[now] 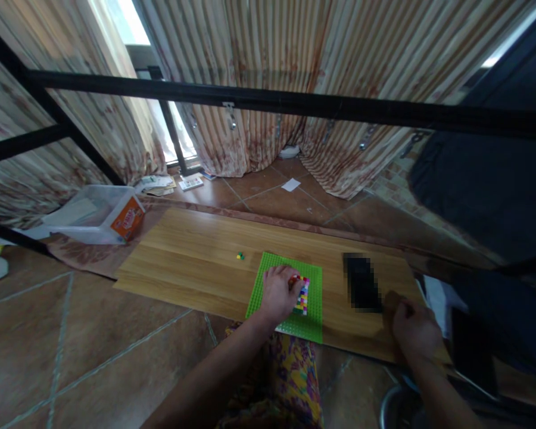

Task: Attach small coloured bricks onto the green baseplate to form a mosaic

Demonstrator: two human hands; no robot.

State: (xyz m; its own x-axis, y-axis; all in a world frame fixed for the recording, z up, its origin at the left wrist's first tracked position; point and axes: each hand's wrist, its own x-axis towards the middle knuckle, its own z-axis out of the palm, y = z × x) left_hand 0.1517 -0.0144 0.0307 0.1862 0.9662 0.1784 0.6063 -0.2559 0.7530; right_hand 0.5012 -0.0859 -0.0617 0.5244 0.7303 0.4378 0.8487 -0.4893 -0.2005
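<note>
A green studded baseplate (312, 325) lies on the wooden board in front of me. On its middle sits a block of small multicoloured building bricks (304, 298). My left hand (279, 292) rests over the plate's left half, its fingers curled at the top left of the bricks. Something red shows by the fingertips, but whether they hold it is hidden. My right hand (415, 328) is closed at the board's right end, beside a blurred-out dark flat object (362, 283); what it holds, if anything, cannot be seen. A few loose green and yellow bricks (240, 256) lie left of the plate.
The wooden board (183, 250) lies low over a tiled floor. A clear plastic box (93, 214) with an orange label stands at its left end. A black metal bar (259, 98) crosses ahead, before striped curtains (268, 47). A metal pot (388, 408) is at lower right.
</note>
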